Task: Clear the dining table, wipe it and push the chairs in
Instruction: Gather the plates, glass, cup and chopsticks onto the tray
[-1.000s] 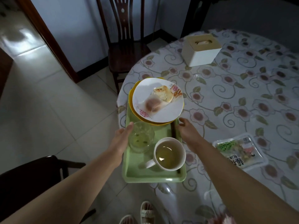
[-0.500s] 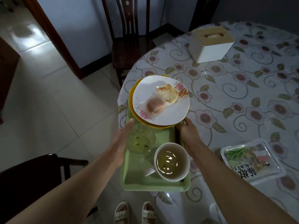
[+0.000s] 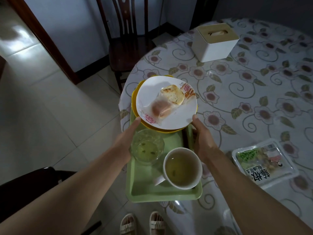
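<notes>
A green tray (image 3: 147, 189) overhangs the near edge of the round table (image 3: 237, 92). It carries a white flowered plate (image 3: 179, 116) with two pastries (image 3: 172, 95), stacked on a yellow plate (image 3: 135, 94). Also on it are a glass (image 3: 147, 146) with a little tea and a white mug (image 3: 183, 168) of tea. My left hand (image 3: 125, 139) grips the tray's left side, its thumb up by the plates. On the right side my right hand (image 3: 202, 139) grips the rim, thumb touching the white plate; the fingers of both hands are hidden under the tray.
A white tissue box (image 3: 215, 43) with a wooden lid stands at the back of the flowered tablecloth. A sealed snack pack (image 3: 264, 165) lies to the right of my right arm. One dark chair (image 3: 128, 48) stands pulled out beyond the table, another (image 3: 25, 180) at my lower left.
Both hands reached the tray's sides, then slid forward along them toward the plates and closed on the rims. The tray has hardly shifted.
</notes>
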Demonstrator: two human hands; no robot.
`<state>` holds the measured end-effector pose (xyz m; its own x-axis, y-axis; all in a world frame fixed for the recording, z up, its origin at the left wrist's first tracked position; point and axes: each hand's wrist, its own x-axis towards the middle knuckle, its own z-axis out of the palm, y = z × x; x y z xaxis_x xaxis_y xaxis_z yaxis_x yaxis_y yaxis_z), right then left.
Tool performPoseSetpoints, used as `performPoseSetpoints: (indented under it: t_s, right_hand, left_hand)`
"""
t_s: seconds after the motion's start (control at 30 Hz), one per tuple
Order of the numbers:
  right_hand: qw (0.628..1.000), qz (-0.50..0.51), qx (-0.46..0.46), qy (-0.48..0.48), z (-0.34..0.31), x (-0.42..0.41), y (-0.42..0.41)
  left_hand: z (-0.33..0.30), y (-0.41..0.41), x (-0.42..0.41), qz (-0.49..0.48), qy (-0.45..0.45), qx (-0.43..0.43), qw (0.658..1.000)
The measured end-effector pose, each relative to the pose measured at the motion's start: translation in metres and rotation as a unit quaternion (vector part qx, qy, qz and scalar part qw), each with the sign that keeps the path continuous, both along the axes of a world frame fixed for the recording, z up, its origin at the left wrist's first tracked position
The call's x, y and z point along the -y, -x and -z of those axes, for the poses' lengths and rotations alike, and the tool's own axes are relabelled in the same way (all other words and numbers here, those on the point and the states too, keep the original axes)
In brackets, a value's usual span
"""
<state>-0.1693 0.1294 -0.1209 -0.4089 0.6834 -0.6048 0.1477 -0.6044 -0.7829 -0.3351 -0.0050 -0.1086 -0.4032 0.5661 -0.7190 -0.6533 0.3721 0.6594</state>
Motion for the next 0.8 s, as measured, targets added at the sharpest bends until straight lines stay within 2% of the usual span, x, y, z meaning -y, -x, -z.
performPoseSetpoints:
  t_s: [0.1,0.23,0.43,0.7,0.8]
  right_hand:
    - [0.997,-0.009,0.059,-0.058,0.002,-0.001,0.006]
    - [0.993,-0.009,0.080,-0.086,-0.001,0.001,0.005]
    - [0.990,-0.003,0.077,-0.114,-0.007,0.004,0.008]
    - [0.983,-0.007,0.088,-0.161,-0.012,0.007,0.009]
    - [0.981,-0.012,0.094,-0.171,-0.012,0.007,0.011]
  left_hand:
    - [0.006,0.009,-0.004,0.026,0.014,0.019,0.999]
    - [0.007,0.013,-0.009,0.011,0.058,-0.026,0.998]
    - [-0.006,0.002,-0.012,-0.016,0.070,-0.094,0.993]
    - [-0.009,-0.002,-0.011,-0.026,0.018,-0.092,0.995]
    - [-0.008,-0.002,-0.010,-0.065,-0.017,-0.064,0.996]
